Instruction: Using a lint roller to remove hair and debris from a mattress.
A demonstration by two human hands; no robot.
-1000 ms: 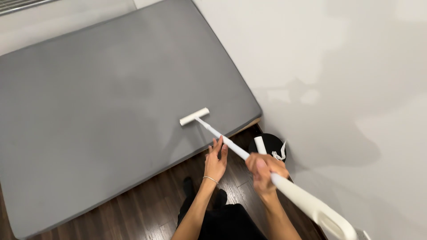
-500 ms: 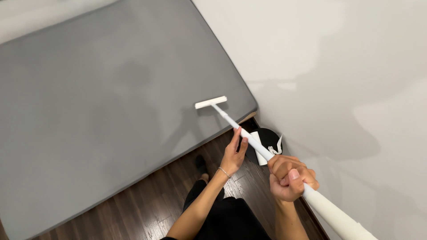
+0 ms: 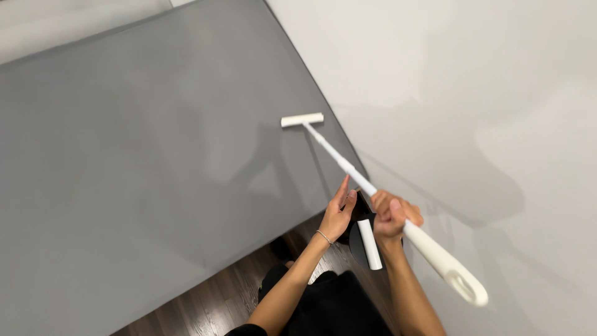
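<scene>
Roller [image 3: 302, 120] head near grey mattress's [image 3: 155, 155] wall-side edge; right hand [image 3: 393, 216] fingers wrap pole, left hand [image 3: 339, 214] fingers spread.

The mattress [image 3: 143, 155] is a plain mid grey with no pattern, shaded a little darker where shadows cross it near its right edge. The long-handled roller [image 3: 348, 163] lying on it is white all over, head and shaft and looped grip alike. The wall [image 3: 472, 93] beside the mattress is off-white, with soft grey shadows. The floor [image 3: 217, 298] at the mattress's near edge is dark brown wood with plank grain. A black round container [image 3: 360, 246] stands there, with a white cylinder [image 3: 369, 244] across it. A thin silver bracelet [image 3: 323, 237] circles the left wrist.
</scene>
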